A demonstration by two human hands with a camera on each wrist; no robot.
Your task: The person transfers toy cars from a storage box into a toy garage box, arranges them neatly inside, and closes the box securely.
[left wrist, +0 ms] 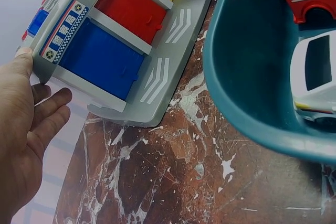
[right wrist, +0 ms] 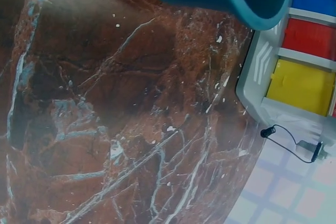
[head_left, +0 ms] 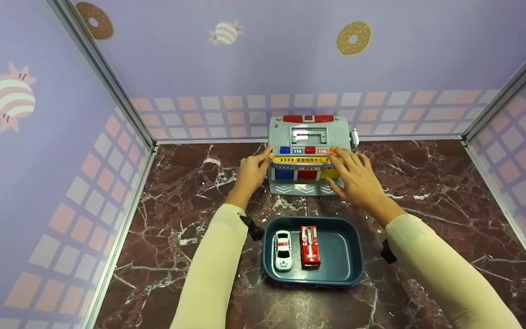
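A grey toy garage [head_left: 338,130] stands against the back wall, its blue door [left wrist: 102,59], red door [left wrist: 131,9] and yellow door [right wrist: 302,87] all down. My left hand [head_left: 251,173] touches the garage's upper left corner with its fingertips; in the left wrist view the lower fingers are loosely bent beside the wall of the toy. Over the garage's right front reaches my right hand [head_left: 359,178], fingers spread, a fingertip at the orange button [head_left: 333,150]. Whether it presses that button is hard to tell. The right wrist view does not show the right hand.
In front of the garage sits a dark teal tray [head_left: 359,256] with a white toy police car [head_left: 283,256] and a red toy fire truck [head_left: 309,251] in it. A white handset [head_left: 355,137] hangs at the garage's right side. Patterned walls enclose the marbled tabletop [head_left: 190,196].
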